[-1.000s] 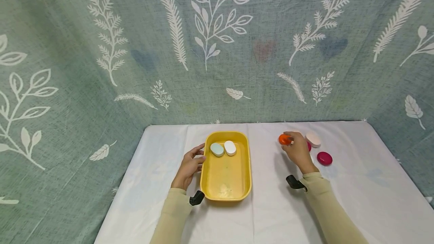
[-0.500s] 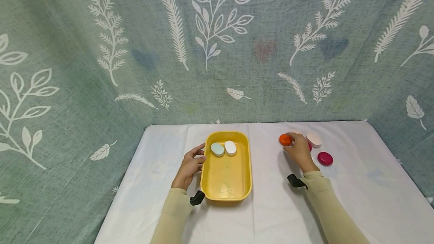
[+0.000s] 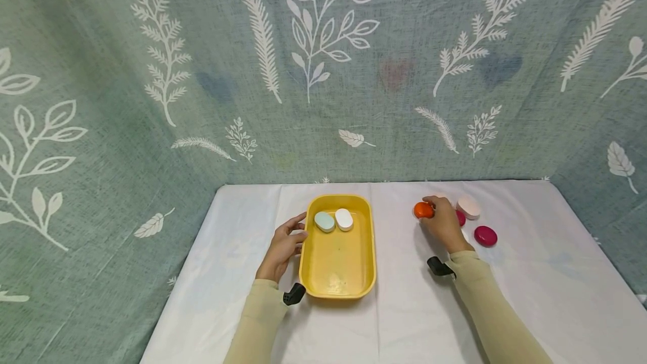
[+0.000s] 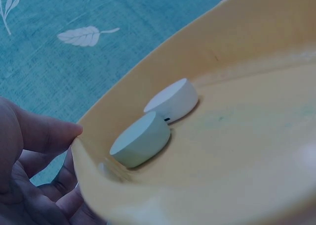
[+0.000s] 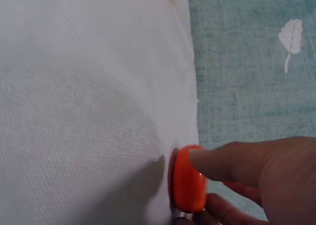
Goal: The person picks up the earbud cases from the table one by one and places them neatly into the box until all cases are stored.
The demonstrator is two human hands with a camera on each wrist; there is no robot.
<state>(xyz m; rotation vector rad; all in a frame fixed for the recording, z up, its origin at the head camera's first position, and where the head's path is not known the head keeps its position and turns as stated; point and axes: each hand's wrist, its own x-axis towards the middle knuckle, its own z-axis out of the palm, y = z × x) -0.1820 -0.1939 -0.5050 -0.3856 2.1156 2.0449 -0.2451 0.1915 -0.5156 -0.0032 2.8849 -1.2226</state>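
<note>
An orange oval disc point(image 3: 423, 210), smooth, glossy and thick-edged, is pinched between the thumb and fingers of the right hand point(image 3: 443, 222), at the hand's far left tip. In the right wrist view the disc point(image 5: 188, 179) is seen edge-on, stood on its rim, with its lower edge at the white cloth point(image 3: 404, 308); whether it rests there or is lifted just clear cannot be told. Its flat face is turned away from the palm and its long axis runs along the line of the thumb.

Just behind the knuckles a dark pink disc point(image 3: 460, 218) is partly hidden by the hand. A pale pink oval point(image 3: 468, 207) lies flat just beyond it, and a magenta oval point(image 3: 485, 236) lies flat near the wrist's right side.

Well apart to the left, the near left rim of a yellow tray point(image 3: 366, 263) is gripped by the left hand point(image 3: 281, 249), with the thumb hooked over the edge and the fingers curled beneath. Just beyond that thumb, a pale green oval point(image 3: 324, 222) and a white oval point(image 3: 344, 219) lie side by side, touching, at the tray's far end.
</note>
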